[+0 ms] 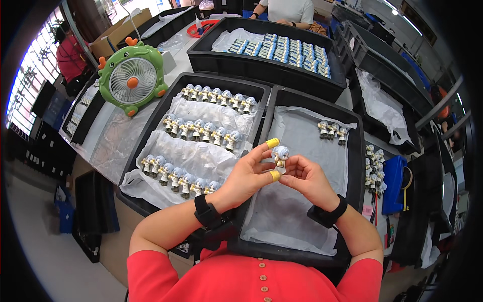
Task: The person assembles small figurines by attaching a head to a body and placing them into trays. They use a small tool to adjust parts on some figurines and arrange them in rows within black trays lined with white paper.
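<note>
Between my two hands, above the right-hand black tray (358, 166), is a small figurine (280, 155) with pale blue-white hair, held upright. My left hand (250, 173), with yellow covers on thumb and index finger, grips it from the left side. From the right, the curled fingers of my right hand (308, 178) pinch its lower part; the exact contact is partly hidden. Three similar figurines (332, 132) stand at the far right of that paper-lined tray. In the left-hand black tray (173, 80), several figurines (198, 130) lie in three rows on white paper.
A green fan (132, 78) stands left of the trays. Behind them, a large black crate (221, 61) holds rows of blue-white pieces (282, 50), with a person (290, 11) beyond. More figurines (374, 170) cluster at the right, beside a blue bin (395, 186). Stacked crates (382, 60) rise far right.
</note>
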### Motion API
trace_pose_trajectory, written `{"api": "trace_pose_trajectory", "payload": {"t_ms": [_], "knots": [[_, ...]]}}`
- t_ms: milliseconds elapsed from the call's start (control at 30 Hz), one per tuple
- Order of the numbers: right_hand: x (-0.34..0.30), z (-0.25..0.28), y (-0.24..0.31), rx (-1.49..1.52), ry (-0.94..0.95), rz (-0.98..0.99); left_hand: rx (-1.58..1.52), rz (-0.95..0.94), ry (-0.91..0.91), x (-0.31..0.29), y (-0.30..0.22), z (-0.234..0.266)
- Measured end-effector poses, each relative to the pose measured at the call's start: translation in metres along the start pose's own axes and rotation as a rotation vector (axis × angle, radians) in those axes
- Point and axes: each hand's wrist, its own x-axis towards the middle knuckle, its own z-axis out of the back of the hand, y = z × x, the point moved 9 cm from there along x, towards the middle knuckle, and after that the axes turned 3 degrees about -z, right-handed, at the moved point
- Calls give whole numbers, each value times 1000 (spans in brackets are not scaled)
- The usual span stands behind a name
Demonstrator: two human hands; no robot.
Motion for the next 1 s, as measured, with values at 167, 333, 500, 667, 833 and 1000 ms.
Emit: {"api": "trace_pose_trajectory", "payload": {"t_ms": [167,333,500,667,833,1000], "knots": [[-1,4,5,-118,-63,79,23,-4,-15,-2,-8,-3],[-5,5,16,-223,-174,146,53,-16,-45,-4,-8,1],[-7,7,14,-265,-190,169,68,-3,-58,-4,-6,0],[-7,5,16,-299,-189,162,56,-16,-47,-3,-3,1],[-13,5,30,-449,-255,236,-23,49,-28,-5,3,-1],[-21,-7,47,-605,-284,395,-212,131,-79,-6,11,-1]]}}
